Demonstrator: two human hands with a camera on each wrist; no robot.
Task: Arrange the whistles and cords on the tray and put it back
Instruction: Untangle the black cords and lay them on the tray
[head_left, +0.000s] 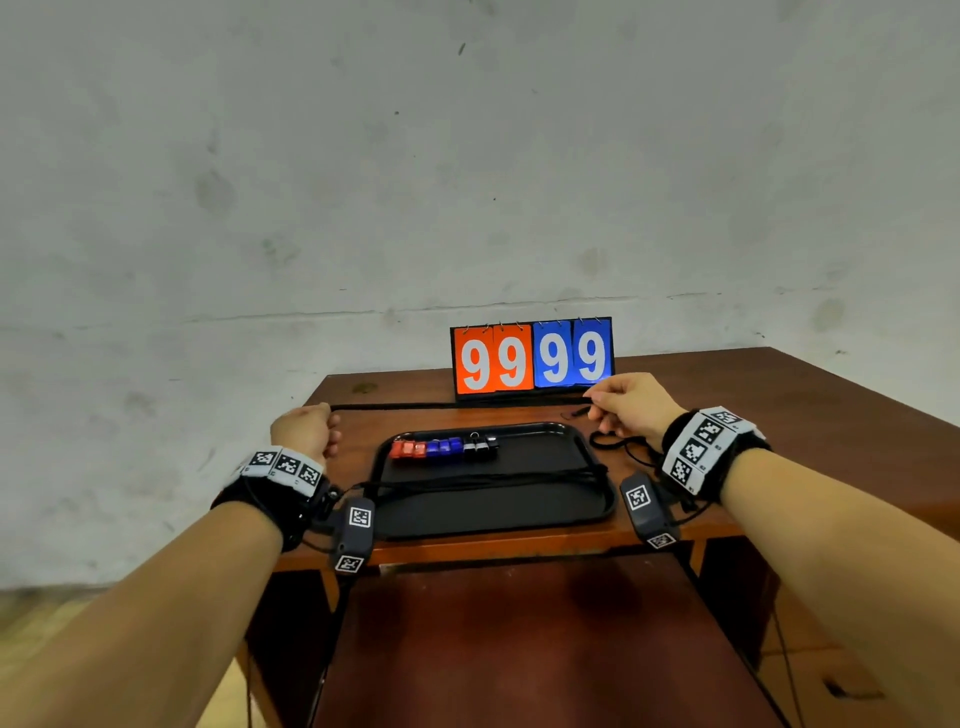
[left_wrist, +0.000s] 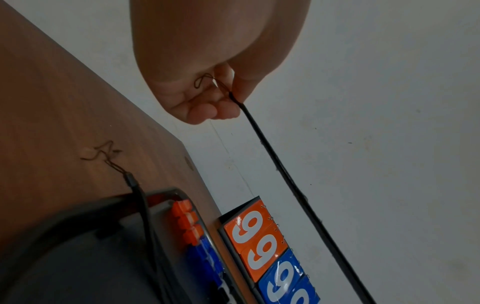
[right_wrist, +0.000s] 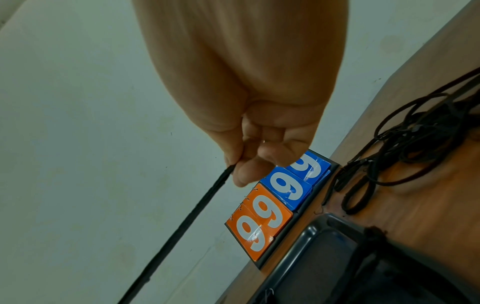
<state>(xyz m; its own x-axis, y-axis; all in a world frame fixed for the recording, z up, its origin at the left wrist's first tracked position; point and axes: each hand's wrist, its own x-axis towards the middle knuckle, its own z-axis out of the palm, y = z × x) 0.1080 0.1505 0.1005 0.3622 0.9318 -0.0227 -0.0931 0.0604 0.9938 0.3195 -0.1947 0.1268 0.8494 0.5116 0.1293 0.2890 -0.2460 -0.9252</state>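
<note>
Cord (head_left: 457, 406) stretched left-right (taut) between pinching left hand (head_left: 306, 433) and right hand (head_left: 626, 407).

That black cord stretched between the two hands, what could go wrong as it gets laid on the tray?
The stretched cord hangs just in front of the scoreboard; swinging it could tip that over. Lowering it onto the tray might knock the lined-up whistles out of row. The loose cord pile beside the right hand could snag.
</note>
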